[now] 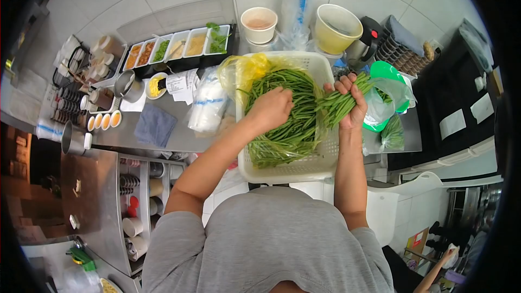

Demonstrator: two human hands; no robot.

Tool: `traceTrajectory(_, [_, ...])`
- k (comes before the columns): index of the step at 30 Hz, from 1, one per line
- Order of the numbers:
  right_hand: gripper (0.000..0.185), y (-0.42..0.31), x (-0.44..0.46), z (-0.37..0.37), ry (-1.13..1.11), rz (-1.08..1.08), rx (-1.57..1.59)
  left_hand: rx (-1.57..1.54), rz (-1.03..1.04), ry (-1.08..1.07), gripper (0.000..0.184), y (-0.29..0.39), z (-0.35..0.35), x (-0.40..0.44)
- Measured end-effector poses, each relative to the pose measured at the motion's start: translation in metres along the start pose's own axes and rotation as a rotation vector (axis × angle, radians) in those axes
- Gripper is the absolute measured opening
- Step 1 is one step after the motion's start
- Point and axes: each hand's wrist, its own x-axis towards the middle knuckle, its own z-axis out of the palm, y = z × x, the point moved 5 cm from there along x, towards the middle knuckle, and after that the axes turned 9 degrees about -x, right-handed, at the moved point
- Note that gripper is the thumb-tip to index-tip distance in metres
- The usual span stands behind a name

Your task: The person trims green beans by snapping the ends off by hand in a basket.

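A heap of long green beans (pixel 287 130) fills a clear yellowish plastic bag (pixel 247 70), which lies opened out in a white perforated basket (pixel 320 171). Over the heap, my left hand (pixel 274 109) is closed with its fingers curled down; whatever its fingertips hold is hidden. My right hand (pixel 355 103) grips a thick bundle of green beans (pixel 337 106) above the basket's right side. Just right of that hand are a green tray (pixel 384 69) and a clear plastic bag (pixel 399 93) with some green beans visible.
A topping rack (pixel 176 46) with several white tubs stands at the back left. A blue cloth (pixel 154 125) and a bag of white items (pixel 209 100) lie left of the basket. Behind it stand a white tub (pixel 259 24) and a yellow bucket (pixel 337 30). Another person's arm (pixel 434 271) shows lower right.
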Motion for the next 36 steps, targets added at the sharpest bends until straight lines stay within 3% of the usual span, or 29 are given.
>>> traceTrajectory(5, [0.021,0.007,-0.001,-0.006,0.037,0.111,-0.154,0.219,0.041,-0.13,0.026,0.008,0.043,0.013])
traceTrajectory(9, [0.021,0.007,-0.002,-0.005,0.167,0.157,-0.3,0.45,0.061,-0.263,0.02,0.005,0.055,-0.001])
traceTrajectory(16, [0.02,0.011,-0.008,0.01,0.031,0.316,-0.751,-0.159,-0.18,0.061,0.013,-0.018,-0.027,-0.002])
traceTrajectory(19, [0.018,0.027,-0.009,0.027,0.087,0.372,-0.933,-0.415,-0.208,0.075,0.014,-0.011,-0.028,-0.009])
traceTrajectory(22, [0.016,0.042,-0.008,0.028,0.121,0.34,-0.964,-0.503,-0.107,0.128,0.013,-0.005,-0.017,-0.01])
traceTrajectory(26, [0.016,0.047,-0.009,0.028,0.133,0.316,-0.945,-0.383,-0.143,0.061,0.011,0.006,-0.014,-0.011])
traceTrajectory(29, [0.015,0.048,-0.009,0.026,0.166,0.326,-0.929,-0.504,-0.259,0.074,0.01,-0.001,-0.007,-0.013])
traceTrajectory(32, [0.015,0.048,-0.009,0.027,0.205,0.325,-0.908,-0.368,-0.119,0.242,0.009,0.002,-0.015,-0.013])
traceTrajectory(36, [0.016,0.048,-0.008,0.024,0.192,0.297,-0.889,-0.242,0.057,0.084,0.009,0.012,-0.007,-0.017])
